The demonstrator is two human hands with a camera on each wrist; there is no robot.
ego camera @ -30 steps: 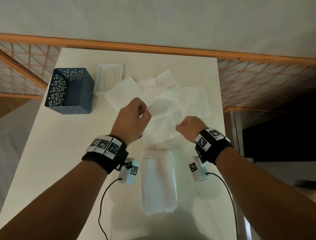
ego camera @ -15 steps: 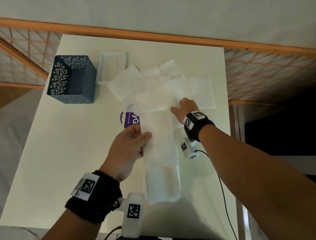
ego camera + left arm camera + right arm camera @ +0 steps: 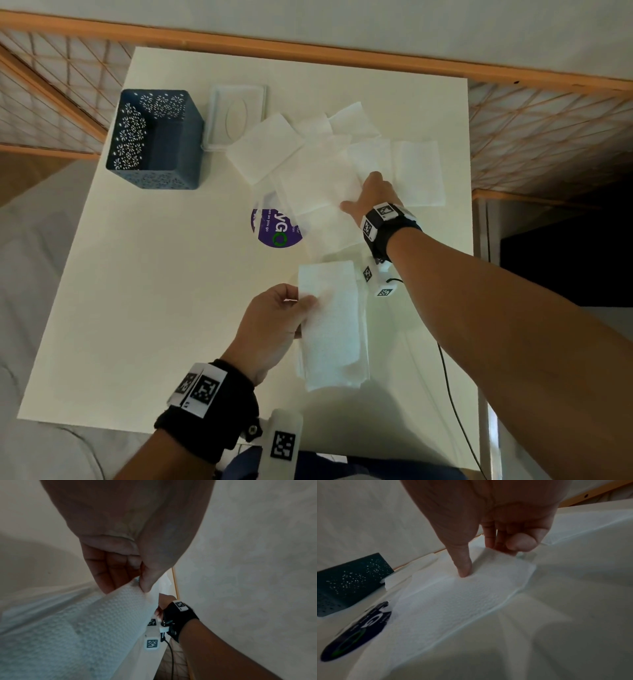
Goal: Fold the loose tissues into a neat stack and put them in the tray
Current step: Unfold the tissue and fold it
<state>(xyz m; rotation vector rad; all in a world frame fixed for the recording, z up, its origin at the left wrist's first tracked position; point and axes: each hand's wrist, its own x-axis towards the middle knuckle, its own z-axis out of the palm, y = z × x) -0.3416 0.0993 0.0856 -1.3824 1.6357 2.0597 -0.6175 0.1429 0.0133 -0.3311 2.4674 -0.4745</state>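
Head view: at six o'clock my left hand [image 3: 270, 325] pinches a folded tissue [image 3: 332, 315]; right hand [image 3: 373, 193], fingers straight, presses loose tissue [image 3: 318, 185].

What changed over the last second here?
The two-handed fold is over: the left hand carried the folded tissue back over the stack, still pinching it; the right hand let go and reached forward to a loose tissue, thumb pressing it. The tray, lid and packet stayed put.
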